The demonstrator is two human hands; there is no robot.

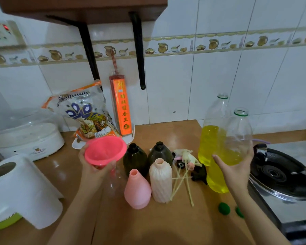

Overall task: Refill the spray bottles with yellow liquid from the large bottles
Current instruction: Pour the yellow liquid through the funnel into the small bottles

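So we've got our left hand (93,167) wrapped around a pink funnel (105,150), held up over a clear spray bottle (114,184) that's kinda hard to make out against the tabletop (157,225). Our right hand (237,171) is gripping 1 of the 2 large bottles, the nearer large bottle (237,137), tilted and lifted, with only a little yellow liquid pooled at its low end. The other large bottle (213,138) stands just behind it, filled roughly halfway up. In the middle, 4 uncapped spray bottles stand close together: 2 dark bottles (135,159) at the back, a pink bottle (137,190) and a pale ribbed bottle (160,181) in front. The spray heads (185,159) with their long tubes lie in a heap just right of them, and 2 green caps (224,208) sit near the tabletop's front edge.
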